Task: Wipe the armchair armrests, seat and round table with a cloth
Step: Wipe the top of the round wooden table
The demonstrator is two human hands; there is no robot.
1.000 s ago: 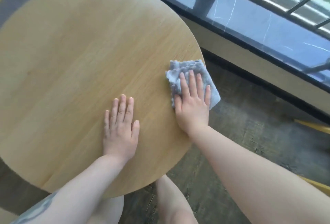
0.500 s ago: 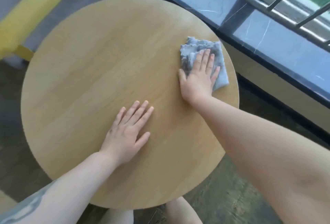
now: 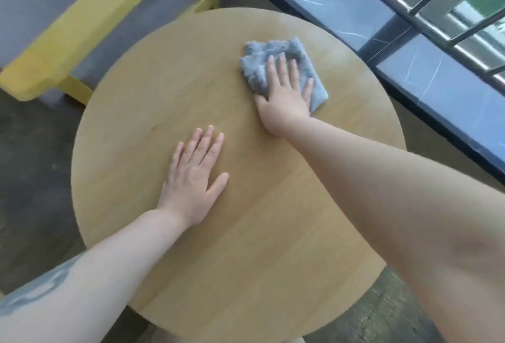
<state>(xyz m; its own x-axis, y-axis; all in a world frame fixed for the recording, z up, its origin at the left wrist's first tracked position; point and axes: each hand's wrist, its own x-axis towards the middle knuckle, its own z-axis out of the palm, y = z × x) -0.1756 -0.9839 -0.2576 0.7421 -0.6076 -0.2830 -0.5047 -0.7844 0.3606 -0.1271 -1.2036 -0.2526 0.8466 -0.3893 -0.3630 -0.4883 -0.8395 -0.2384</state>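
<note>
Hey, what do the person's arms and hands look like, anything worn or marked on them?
Both arms are bare, with no sleeves in view. The left hand and right hand show no gloves. The left forearm carries a blue-grey tattoo near the elbow.

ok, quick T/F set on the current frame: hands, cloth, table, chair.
1. The right hand presses flat on the grey cloth. True.
2. The left hand holds a second cloth. False: it rests flat and bare on the round table.
3. The cloth lies on the armchair seat. False: it lies on the table, on the far right part.
4. A yellow-framed armchair stands beyond the table at upper left. True.
5. The cloth hangs over the table's edge. False: it lies wholly on the top.
</note>
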